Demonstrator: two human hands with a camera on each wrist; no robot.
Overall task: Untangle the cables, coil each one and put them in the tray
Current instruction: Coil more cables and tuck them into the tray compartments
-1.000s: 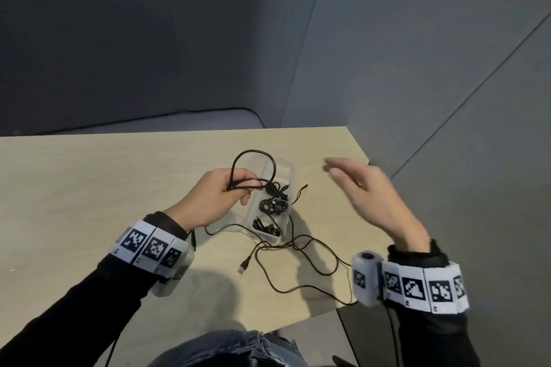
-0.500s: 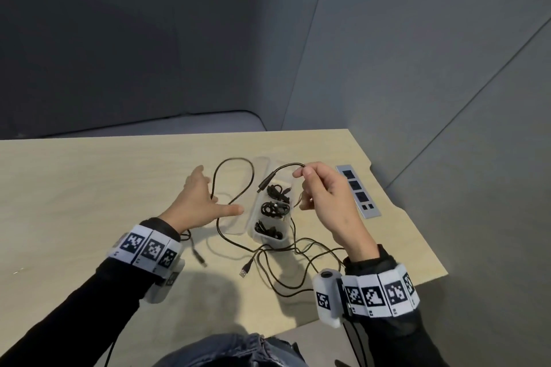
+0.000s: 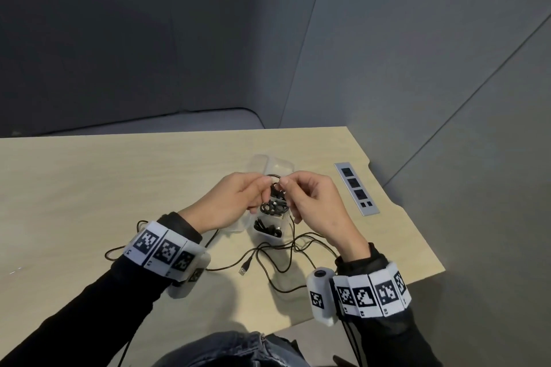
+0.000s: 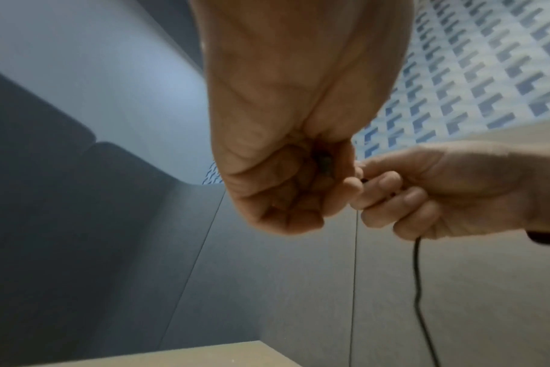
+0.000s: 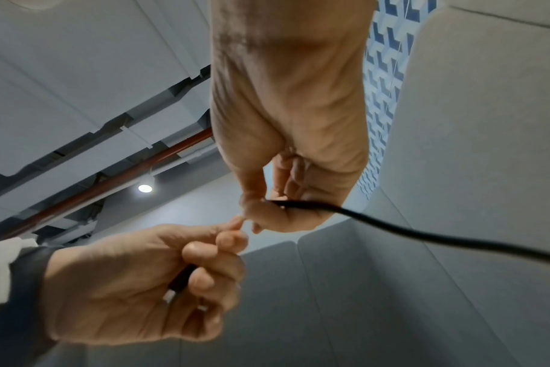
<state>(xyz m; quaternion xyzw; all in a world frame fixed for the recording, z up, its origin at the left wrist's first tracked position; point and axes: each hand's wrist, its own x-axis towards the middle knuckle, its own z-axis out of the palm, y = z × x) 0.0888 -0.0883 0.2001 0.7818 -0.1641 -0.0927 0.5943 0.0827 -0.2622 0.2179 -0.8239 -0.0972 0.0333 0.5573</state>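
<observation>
Pinched between thumb and forefinger of the right hand [image 3: 316,202]: a thin black cable [image 5: 424,231], trailing down and back toward the body. Curled around the plug end of the same cable, the fingers [image 5: 204,278] of the left hand [image 3: 232,202], metal tip just showing below the knuckles. Fingertips of both hands nearly touching, raised just above the clear tray [image 3: 277,162]. Short span between the two grips lying roughly left to right; loose length hanging from the right side, so right hand nearer the slack for winding. Below, coiled cables [image 3: 272,207] already in the tray's compartments. Nearer the body, a loose tangle [image 3: 277,259] spread on the counter [image 3: 89,176], one USB plug [image 3: 245,267] free. Possibly more than one cable there; crossings too fine to count. Span between the fingers hidden by the knuckles in the head view.
</observation>
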